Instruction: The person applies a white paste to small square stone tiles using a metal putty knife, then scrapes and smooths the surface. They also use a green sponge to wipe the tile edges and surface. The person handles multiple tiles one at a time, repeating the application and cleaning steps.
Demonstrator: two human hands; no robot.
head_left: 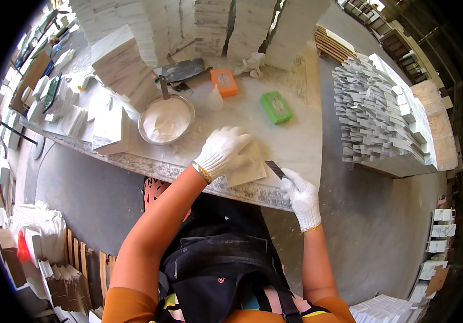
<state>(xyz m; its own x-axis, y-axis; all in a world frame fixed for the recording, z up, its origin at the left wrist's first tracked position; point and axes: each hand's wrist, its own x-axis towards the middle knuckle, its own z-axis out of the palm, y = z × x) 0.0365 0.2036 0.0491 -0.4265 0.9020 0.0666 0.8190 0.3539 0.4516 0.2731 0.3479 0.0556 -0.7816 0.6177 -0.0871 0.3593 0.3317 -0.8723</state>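
Note:
My left hand (225, 149), in a white knit glove, is over a pale square tile (248, 171) near the table's front edge. Its fingers are curled down, and what they hold, if anything, is hidden. To the right, my gloved right hand (300, 198) grips a dark flat tool with a ridged blade (275, 169), its tip pointing up and left beside the tile. A round metal bowl (141, 128) of white paste or powder (164, 121) stands left of my left hand. A putty knife (163, 87) sticks up from it.
An orange block (224, 82) and a green block (276, 107) lie farther back on the stone-topped table (301, 140). Marble slabs (212, 24) stand along the far side, with stacked marble pieces (121, 67) at left. Off the table to the right rises a stack of thin strips (369, 113).

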